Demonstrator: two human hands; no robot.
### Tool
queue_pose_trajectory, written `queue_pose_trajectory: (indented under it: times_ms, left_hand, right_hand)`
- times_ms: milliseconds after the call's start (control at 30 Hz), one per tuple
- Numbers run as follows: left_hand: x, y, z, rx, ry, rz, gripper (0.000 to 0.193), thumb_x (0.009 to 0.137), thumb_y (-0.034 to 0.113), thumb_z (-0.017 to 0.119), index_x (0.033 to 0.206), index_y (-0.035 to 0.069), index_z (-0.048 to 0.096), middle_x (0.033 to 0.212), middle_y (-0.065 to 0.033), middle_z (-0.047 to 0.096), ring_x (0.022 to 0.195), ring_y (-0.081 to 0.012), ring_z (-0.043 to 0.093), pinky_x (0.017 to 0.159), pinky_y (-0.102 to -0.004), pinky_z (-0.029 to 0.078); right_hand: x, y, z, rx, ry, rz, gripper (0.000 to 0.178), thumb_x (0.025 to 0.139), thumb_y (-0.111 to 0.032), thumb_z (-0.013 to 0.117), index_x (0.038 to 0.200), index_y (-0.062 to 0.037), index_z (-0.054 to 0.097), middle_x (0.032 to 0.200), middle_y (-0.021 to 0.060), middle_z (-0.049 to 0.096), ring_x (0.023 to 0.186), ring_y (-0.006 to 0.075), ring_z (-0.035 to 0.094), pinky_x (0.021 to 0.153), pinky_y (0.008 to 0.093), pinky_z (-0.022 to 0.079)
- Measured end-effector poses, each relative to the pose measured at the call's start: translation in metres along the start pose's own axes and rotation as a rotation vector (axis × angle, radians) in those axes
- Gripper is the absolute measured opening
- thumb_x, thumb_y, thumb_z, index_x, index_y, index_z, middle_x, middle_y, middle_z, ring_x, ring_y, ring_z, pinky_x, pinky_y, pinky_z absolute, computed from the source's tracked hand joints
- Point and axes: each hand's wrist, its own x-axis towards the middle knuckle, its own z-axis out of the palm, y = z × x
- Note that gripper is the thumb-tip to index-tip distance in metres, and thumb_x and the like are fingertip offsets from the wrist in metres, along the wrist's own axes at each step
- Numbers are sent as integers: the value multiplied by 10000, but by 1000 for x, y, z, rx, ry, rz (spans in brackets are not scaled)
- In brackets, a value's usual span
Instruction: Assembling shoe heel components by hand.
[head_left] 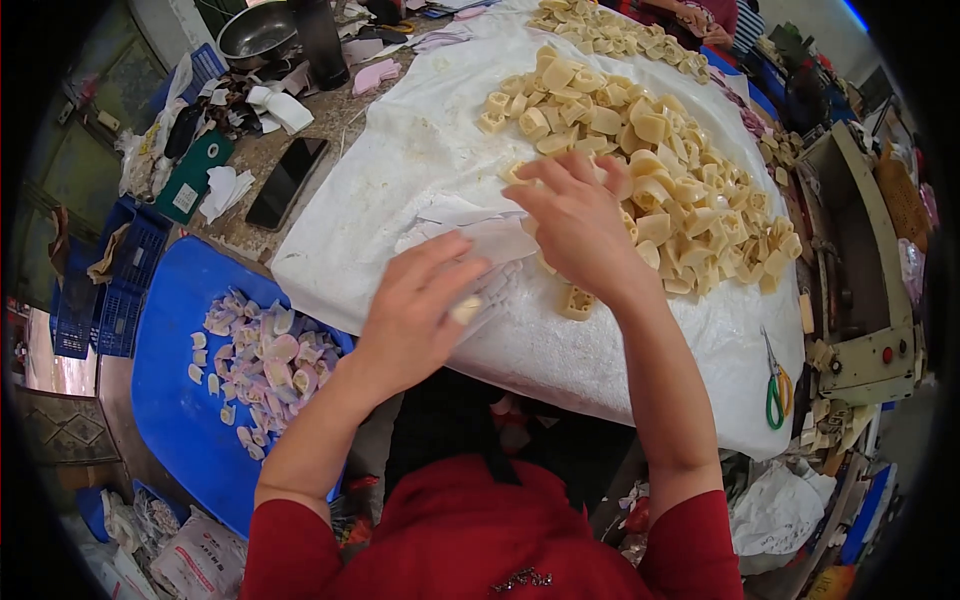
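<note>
Fingers of right hand [588,228] spread wide, cream-piece pile [690,190] at one o'clock; left hand [412,315] half-curled beside white sheets [492,240], lone cream piece [465,309] near thumb, grip unclear!

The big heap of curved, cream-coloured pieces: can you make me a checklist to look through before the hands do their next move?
1. Heap of cream pieces close by: ok, the right hand is at its near left side.
2. Thin white sheets in reach: ok, they lie between the hands.
3. Firm grip by the left hand: cannot tell, the fingers are blurred.
4. Scissors with green and orange handles out of the way: ok, near the right edge of the white-covered table.
5. Blue plastic tub still bare inside: not ok, purplish wrapped pieces are in it.
</note>
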Motion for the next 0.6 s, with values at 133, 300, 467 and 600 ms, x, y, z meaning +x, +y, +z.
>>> queue_pose_trajectory:
  times_ms: [133,300,467,600]
  left_hand:
    - [10,13,30,145,-91,26,433,705,64,645,1132,36,577,1261,-170,504,1220,-326,452,1000,-438,352]
    - [2,5,45,140,-11,46,410,701,34,620,1109,29,587,1301,-176,479,1253,-318,425,1019,-436,331]
    - [-4,3,44,185,-6,57,412,680,21,619,1092,27,595,1320,-175,467,1270,-318,407,1028,-439,321]
    - [-1,5,46,165,-25,75,422,672,15,615,1094,22,590,1319,-183,466,1272,-323,404,1030,-444,315]
  right_hand:
    - [11,7,23,-96,-133,4,274,713,33,554,909,-126,661,1066,22,588,1122,192,447,987,508,198]
    - [-1,15,25,57,-44,103,283,694,65,526,907,-92,629,996,37,604,1074,211,480,992,463,237]
    - [5,13,19,131,-48,-32,304,708,50,542,962,-100,617,923,43,627,1005,224,526,895,410,314]
    - [10,16,37,141,-209,19,348,684,84,506,977,-68,616,982,90,631,1016,248,528,958,390,307]
